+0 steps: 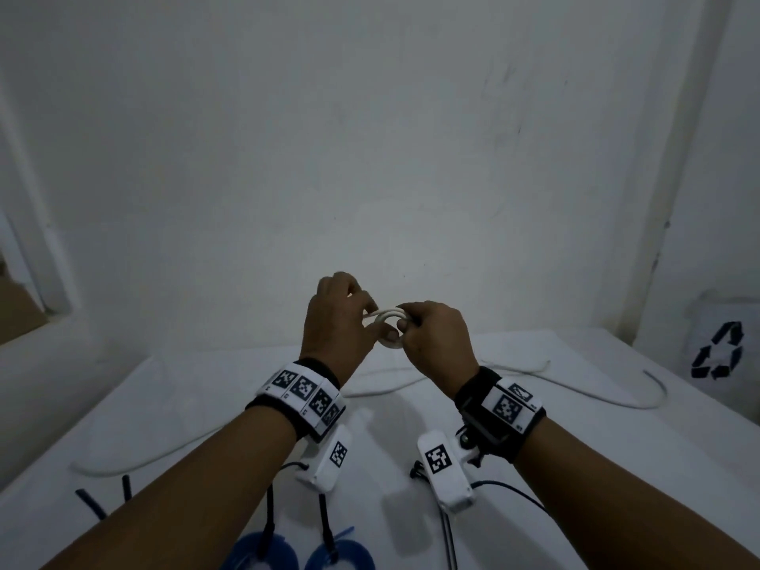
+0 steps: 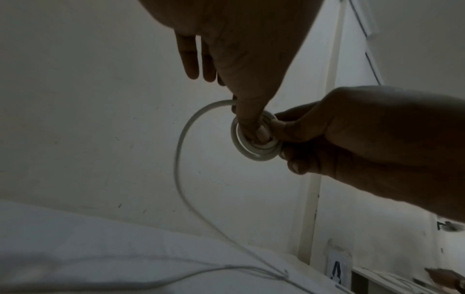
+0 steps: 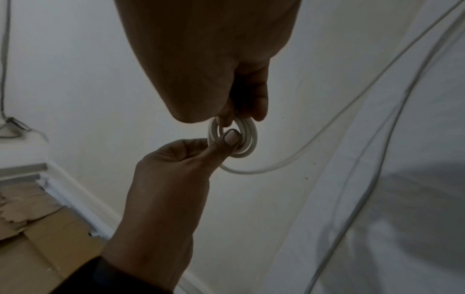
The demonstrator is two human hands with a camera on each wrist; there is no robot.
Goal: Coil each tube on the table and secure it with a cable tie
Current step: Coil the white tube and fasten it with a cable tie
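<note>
Coiling step under way: thin white flexible tube (image 1: 390, 322), a few small loops so far, held in the air above the white bench (image 1: 534, 405); its free length trails down to the bench.

Right hand (image 1: 438, 337): fingers pinch the loops' side.

Left hand (image 1: 335, 318): thumb through the coil, gripping, little and ring fingers extended.

Next, likely: feed more slack round, no tie yet.

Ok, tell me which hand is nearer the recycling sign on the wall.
Right. The right hand sits left of the recycling sign; the left hand is farther left again, just past the right. Both grip the white coil.
</note>
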